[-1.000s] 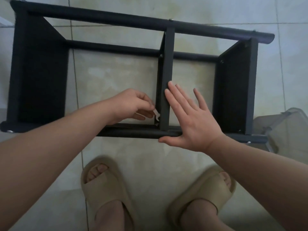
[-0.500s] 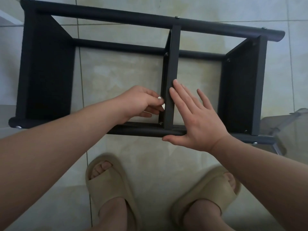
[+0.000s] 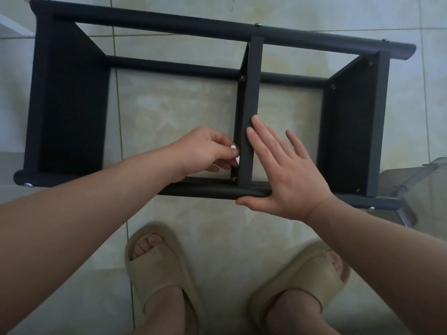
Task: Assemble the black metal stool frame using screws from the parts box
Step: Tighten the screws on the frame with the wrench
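The black metal stool frame lies on the tiled floor, with a centre crossbar running between its two long tubes. My left hand pinches a small white tool against the crossbar's left face, a little above a screw at the near joint. My right hand lies flat with straight fingers on the crossbar's right side and the near tube. Other screw heads show at the far joint and on the right panel.
My two feet in beige slippers stand just below the frame. A clear plastic box sits at the right edge, touching the frame's near right corner. Pale floor tiles show inside and around the frame.
My left hand has lifted the white tool from the lower screw to a bit higher along the crossbar. My right hand keeps its flat hold. The view has shifted slightly.
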Motion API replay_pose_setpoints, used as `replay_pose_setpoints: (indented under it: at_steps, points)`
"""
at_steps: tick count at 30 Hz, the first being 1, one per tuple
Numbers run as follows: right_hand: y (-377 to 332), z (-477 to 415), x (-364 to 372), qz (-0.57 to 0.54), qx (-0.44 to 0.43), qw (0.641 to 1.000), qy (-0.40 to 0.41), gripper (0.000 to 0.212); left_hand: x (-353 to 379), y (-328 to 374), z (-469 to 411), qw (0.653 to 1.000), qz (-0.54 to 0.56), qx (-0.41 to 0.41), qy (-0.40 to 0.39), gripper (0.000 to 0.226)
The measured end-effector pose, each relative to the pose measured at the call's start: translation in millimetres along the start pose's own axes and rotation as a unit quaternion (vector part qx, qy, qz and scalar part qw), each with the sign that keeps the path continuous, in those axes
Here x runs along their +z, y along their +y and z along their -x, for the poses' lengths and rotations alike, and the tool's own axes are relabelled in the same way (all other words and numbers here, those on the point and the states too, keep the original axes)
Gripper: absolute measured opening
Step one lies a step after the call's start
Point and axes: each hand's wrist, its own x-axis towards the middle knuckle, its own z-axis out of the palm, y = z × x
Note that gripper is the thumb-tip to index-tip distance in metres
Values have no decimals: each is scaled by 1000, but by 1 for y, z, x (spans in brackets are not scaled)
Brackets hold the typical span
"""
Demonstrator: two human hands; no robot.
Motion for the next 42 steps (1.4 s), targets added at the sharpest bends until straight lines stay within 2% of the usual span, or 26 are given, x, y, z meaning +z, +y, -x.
replay_pose_setpoints:
  at_steps: [13,20,28,42]
  points:
    - [0,0,0,-6,-1,1000,1,116,1,0,3,1000,23,11,14,9]
    - [0,0,0,-9,-3,1000,-3,116,1,0,4,1000,6,6,-3,9]
    - [0,0,0,-10,-4,1000,-1,116,2,-3,3,997,69,-29,-21,11]
    - [1,1,3,-11,-6,1000,11,116,-5,-6,8,997,-53,3,-60,21]
